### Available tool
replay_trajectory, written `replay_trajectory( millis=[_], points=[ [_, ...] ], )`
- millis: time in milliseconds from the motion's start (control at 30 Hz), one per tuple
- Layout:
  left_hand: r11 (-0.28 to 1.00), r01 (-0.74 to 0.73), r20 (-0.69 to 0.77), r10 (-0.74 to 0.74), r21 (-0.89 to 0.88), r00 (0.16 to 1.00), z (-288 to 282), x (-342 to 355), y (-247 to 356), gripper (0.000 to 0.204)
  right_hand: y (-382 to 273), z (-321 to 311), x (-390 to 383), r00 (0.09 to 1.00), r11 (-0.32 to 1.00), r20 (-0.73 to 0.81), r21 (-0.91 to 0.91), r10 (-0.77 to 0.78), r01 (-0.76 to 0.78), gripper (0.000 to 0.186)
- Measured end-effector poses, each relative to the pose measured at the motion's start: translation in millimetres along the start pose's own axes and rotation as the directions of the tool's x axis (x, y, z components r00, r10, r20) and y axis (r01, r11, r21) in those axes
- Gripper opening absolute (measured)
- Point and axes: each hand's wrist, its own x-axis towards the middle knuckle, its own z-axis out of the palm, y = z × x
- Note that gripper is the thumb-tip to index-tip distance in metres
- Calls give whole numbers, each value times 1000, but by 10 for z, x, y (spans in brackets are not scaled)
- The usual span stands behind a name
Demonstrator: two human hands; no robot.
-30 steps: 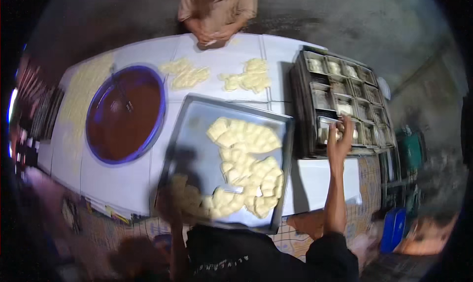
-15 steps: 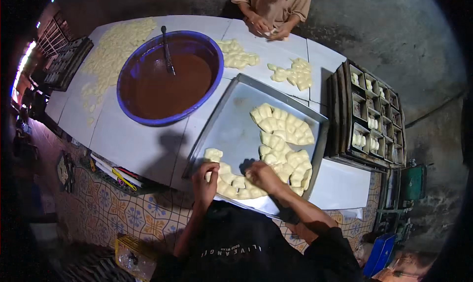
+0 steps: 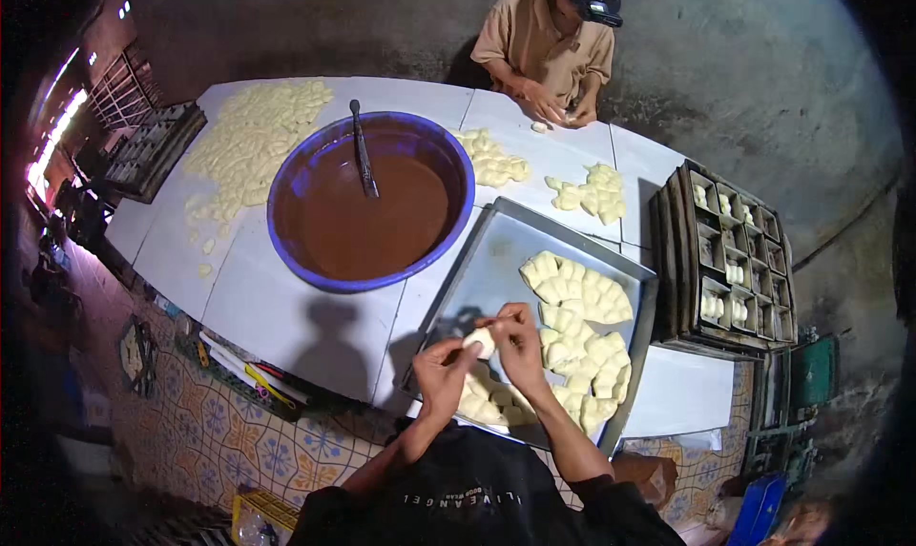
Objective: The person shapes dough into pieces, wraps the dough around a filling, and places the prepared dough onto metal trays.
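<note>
Over the near left part of a metal tray [image 3: 496,250], a small piece of pale dough [image 3: 480,343] is held up between my two hands. My left hand [image 3: 443,378] pinches it from the left with thumb and fingers. Against its right side are the bent, closed fingers of my right hand [image 3: 518,348]. Rows of dough pieces [image 3: 584,360] lie packed along the tray's right half. More dough [image 3: 482,401] is in the near left corner, partly hidden by my hands.
Left of the tray stands a blue basin [image 3: 349,284] of brown filling with a spoon [image 3: 364,155]. Dough pieces [image 3: 253,141] spread across the white table [image 3: 277,327]. Stacked sectioned baking tins [image 3: 730,250], some holding dough, stand at right. Across the table a person [image 3: 549,45] handles dough.
My hands have come together and lifted a dough piece off the tray; before, they were apart at the near row. The whole view has shifted, with the scene sitting lower and further right.
</note>
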Motion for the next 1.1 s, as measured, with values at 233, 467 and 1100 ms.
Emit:
replay_trajectory(
  millis=[233, 467, 1100],
  points=[
    [465, 534, 472, -254, -706, 844, -193, 241, -151, 37, 116, 179, 56, 962, 999, 272, 32, -36, 28, 63],
    [881, 288, 582, -18, -376, 813, -580, 1481, 393, 87, 456, 341, 248, 930, 908, 332, 322, 158, -270, 111],
    [860, 507, 292, -471, -58, 832, -364, 829, 451, 89, 679, 426, -84, 841, 263, 300, 855, 450, -446, 28]
  ],
)
